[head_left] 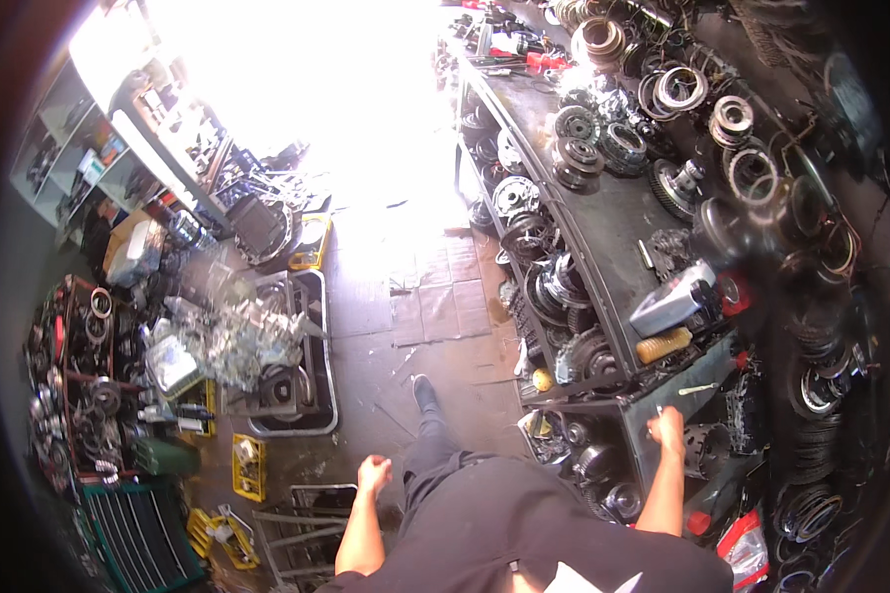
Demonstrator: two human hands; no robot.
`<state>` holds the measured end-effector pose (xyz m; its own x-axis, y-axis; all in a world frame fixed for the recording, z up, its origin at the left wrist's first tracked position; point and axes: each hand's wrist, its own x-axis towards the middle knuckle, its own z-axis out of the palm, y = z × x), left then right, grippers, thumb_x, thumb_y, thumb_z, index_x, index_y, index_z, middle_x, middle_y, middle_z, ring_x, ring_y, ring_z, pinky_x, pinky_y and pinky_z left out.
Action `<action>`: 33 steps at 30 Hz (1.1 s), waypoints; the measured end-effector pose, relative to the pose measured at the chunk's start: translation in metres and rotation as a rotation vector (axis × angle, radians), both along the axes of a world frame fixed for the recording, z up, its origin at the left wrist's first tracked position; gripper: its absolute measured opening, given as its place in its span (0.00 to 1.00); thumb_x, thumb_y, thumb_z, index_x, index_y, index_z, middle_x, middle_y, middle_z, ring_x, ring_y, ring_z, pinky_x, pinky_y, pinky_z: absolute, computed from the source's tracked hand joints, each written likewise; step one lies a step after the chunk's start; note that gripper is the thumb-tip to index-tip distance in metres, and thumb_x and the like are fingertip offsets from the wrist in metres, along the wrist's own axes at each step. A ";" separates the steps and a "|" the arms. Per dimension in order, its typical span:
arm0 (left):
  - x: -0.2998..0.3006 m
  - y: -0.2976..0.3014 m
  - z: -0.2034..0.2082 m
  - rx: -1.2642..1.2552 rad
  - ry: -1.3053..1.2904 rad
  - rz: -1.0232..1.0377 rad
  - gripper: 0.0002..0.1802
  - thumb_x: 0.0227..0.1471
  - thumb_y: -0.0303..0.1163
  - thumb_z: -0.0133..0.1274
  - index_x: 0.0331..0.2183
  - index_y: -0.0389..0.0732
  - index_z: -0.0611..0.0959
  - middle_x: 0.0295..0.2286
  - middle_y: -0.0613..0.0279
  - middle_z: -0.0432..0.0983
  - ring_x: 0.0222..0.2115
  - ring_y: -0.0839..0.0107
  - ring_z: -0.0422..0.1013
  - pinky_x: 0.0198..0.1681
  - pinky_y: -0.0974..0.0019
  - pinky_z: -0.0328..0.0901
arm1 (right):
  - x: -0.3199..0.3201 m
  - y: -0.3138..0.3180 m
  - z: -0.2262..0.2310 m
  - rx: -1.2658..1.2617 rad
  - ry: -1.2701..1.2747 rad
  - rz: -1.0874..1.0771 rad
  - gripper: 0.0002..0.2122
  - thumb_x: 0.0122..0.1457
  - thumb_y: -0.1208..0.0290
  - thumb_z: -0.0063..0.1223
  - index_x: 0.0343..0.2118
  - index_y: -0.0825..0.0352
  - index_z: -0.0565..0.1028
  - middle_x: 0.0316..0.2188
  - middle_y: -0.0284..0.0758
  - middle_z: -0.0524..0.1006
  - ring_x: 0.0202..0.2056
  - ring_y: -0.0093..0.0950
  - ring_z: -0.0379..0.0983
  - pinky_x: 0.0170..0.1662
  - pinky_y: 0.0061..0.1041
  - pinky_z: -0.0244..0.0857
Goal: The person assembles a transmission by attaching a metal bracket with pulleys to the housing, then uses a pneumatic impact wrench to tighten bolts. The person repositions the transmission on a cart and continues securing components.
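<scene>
The person's right hand [667, 427] is over a dark, flat metal bench [640, 437], fingers bent in — whether they grasp anything I cannot tell; a slim, pale, stick-like piece [698, 389] lies near it, a dark, perforated metal drum [704, 452] just beside; the left hand [373, 476] hangs loosely curled, its grip unclear to me; a yellow plastic crate [237, 479] holds small metal parts; a grey-rimmed tray [332, 395] bears a silvery metal assembly [252, 344].

Round metal parts [577, 163] and a yellowish cylinder [664, 344] lie on a dark bench [608, 237].
</scene>
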<state>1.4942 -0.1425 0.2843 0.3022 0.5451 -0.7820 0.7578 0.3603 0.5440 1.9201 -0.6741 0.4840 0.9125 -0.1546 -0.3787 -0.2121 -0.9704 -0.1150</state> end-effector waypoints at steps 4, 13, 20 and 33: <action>0.181 0.112 0.070 0.076 -0.303 -0.171 0.14 0.54 0.33 0.60 0.39 0.33 0.81 0.28 0.60 0.80 0.26 0.74 0.75 0.30 0.67 0.72 | -0.012 0.113 0.091 0.213 0.215 -0.010 0.10 0.45 0.72 0.70 0.29 0.71 0.82 0.25 0.40 0.82 0.28 0.28 0.79 0.35 0.32 0.72; 0.489 0.169 0.256 -0.833 -0.715 -0.479 0.24 0.66 0.48 0.46 0.51 0.39 0.78 0.41 0.61 0.79 0.38 0.66 0.78 0.42 0.62 0.72 | 0.125 0.483 0.170 0.903 0.021 0.191 0.11 0.54 0.69 0.66 0.37 0.68 0.79 0.27 0.38 0.81 0.27 0.23 0.77 0.35 0.26 0.71; 0.604 0.301 0.251 -0.773 -0.919 0.113 0.17 0.64 0.44 0.48 0.41 0.41 0.79 0.25 0.66 0.73 0.22 0.71 0.70 0.21 0.72 0.61 | 0.305 0.647 0.133 1.149 -0.077 0.819 0.14 0.56 0.71 0.65 0.42 0.71 0.77 0.39 0.39 0.80 0.37 0.25 0.79 0.40 0.25 0.73; 0.683 0.503 0.135 -0.043 -0.346 0.490 0.06 0.56 0.32 0.56 0.31 0.40 0.80 0.16 0.72 0.64 0.11 0.80 0.60 0.12 0.74 0.52 | 0.821 0.785 0.030 0.383 -0.527 0.487 0.13 0.50 0.73 0.56 0.40 0.67 0.80 0.41 0.46 0.80 0.44 0.47 0.77 0.47 0.40 0.72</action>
